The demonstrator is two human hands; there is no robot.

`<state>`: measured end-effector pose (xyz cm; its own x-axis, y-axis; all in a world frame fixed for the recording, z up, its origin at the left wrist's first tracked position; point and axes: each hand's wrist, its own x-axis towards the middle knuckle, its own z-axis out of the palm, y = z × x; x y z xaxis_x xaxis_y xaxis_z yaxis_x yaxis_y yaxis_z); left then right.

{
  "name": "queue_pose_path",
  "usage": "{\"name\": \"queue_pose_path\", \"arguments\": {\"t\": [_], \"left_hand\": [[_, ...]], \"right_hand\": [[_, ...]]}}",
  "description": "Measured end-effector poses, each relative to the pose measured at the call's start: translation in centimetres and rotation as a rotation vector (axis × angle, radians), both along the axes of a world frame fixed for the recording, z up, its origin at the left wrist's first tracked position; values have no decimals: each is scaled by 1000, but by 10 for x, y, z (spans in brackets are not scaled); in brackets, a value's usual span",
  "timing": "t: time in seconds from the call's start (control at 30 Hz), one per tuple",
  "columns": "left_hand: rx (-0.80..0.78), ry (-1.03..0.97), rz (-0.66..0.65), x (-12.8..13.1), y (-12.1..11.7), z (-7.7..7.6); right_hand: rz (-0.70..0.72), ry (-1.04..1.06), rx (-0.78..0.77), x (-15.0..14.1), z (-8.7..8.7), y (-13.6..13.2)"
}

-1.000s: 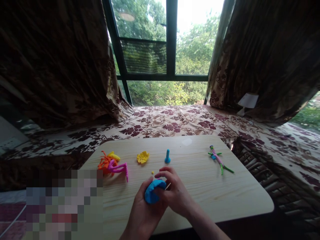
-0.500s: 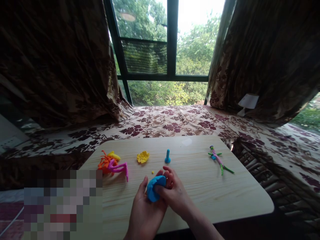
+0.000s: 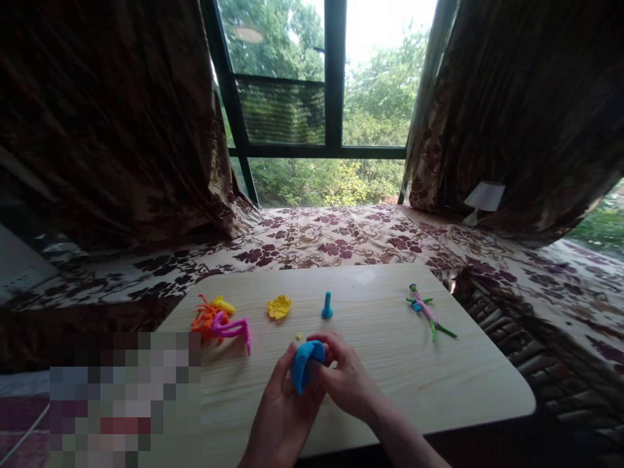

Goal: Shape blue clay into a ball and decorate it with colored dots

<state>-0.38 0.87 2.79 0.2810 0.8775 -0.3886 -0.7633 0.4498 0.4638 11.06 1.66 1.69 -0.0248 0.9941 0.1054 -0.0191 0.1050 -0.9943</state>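
Both hands met over the near edge of a pale wooden counter (image 3: pixel 400 370), holding one folded blue piece (image 3: pixel 303 364) between them, just above the surface. The left hand (image 3: pixel 287 406) cupped the blue piece from below and from the left, its grip closed about it with the thumb along the left side. The right hand (image 3: pixel 351 377) gripped the opposite side, fingers curled behind the upper edge and thumb by the fold, though the exact contact of that thumb was hard to make out. Just beyond the fingertips lay a tiny yellow bit (image 3: pixel 298 337). Farther back, a yellow ruffled piece (image 3: pixel 279 307) lay flat, and to its right a blue peg (image 3: pixel 327 305) stood upright on its wider base. Toward the left edge, an orange many-stranded piece (image 3: pixel 203 318), a yellow lump (image 3: pixel 224 303) and a magenta legged piece (image 3: pixel 233 327) were bunched together. Well apart on the right lay a slender pink and green figure (image 3: pixel 424 311) with a spot of blue at its side. Past the counter spread a flower-patterned cloth (image 3: pixel 336 237), with a small white lamp (image 3: pixel 484 196) at the right, near the dark curtain (image 3: pixel 517 117).
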Motion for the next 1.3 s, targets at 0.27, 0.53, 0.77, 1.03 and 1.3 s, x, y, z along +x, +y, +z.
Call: {"name": "queue_pose_path", "arguments": {"t": [0.27, 0.53, 0.77, 1.03, 1.3], "left_hand": [[8, 96, 38, 1, 1, 0], [-37, 234, -11, -3, -1, 3], [-40, 40, 50, -7, 2, -1], [58, -108, 85, -2, 0, -6], [37, -83, 25, -5, 0, 0]], "right_hand": [[19, -15, -1, -10, -1, 2], [92, 7, -92, -6, -7, 2], [40, 221, -140, -24, -9, -5], [105, 356, -148, -27, -22, -2], [39, 252, -134, -18, -13, 2]]}}
